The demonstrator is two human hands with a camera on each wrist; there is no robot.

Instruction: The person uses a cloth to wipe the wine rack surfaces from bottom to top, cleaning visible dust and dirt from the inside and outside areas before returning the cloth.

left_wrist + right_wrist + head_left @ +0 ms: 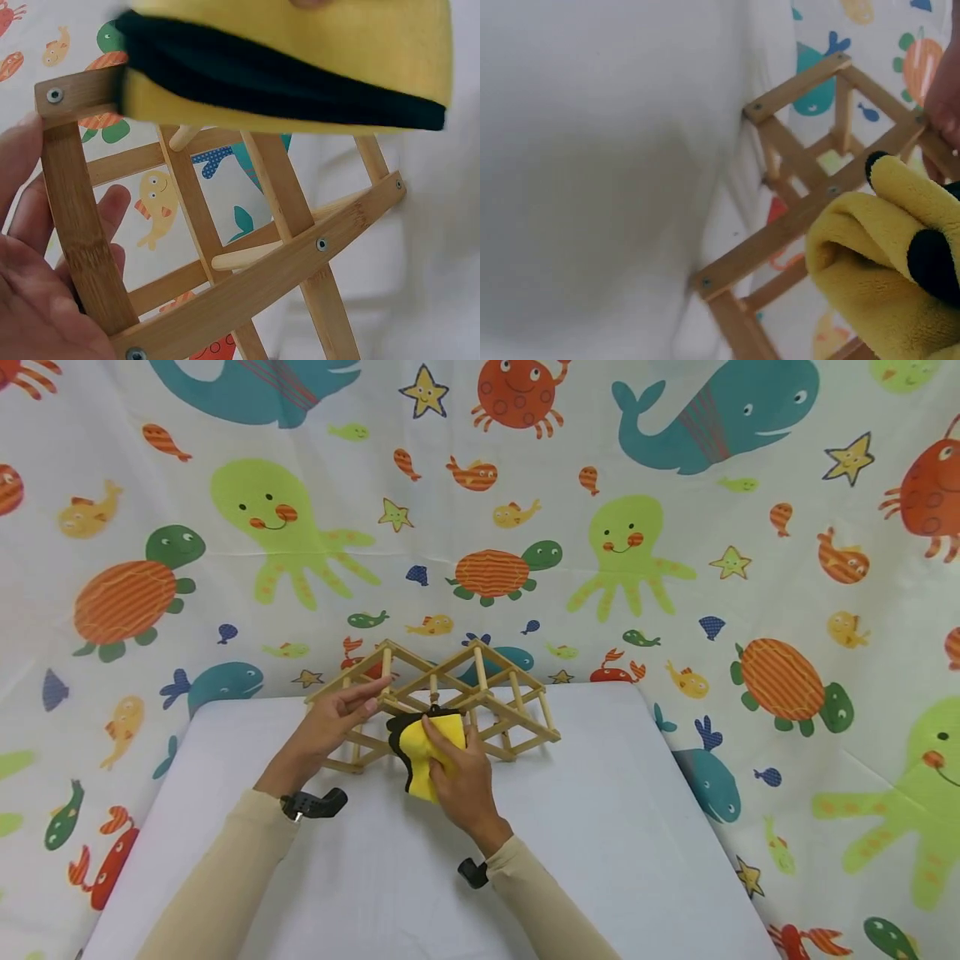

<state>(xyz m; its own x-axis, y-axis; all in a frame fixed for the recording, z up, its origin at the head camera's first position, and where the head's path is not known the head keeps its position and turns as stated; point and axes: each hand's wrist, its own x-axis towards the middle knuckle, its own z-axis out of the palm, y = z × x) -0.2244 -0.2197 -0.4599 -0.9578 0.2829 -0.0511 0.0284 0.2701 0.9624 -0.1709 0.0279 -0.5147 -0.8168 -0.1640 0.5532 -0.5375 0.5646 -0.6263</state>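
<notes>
A bamboo lattice rack [517, 718], built of crossed slats and round dowels with metal screws, stands on the white table. My left hand [330, 722] grips an end slat [82, 232] at the rack's left part; in the left wrist view its fingertips show behind that slat. With my right hand [465, 777] I hold a yellow cloth [420, 752] with black edging against the front of the rack. The cloth is bunched up in the right wrist view [870, 247], and the right hand itself is hidden there. It covers part of the middle slats.
The white-covered table [600, 827] extends in front of the rack and to both sides. Right behind it hangs a curtain [555, 477] printed with sea animals. Dark camera mounts [315, 803] sit on both wrists.
</notes>
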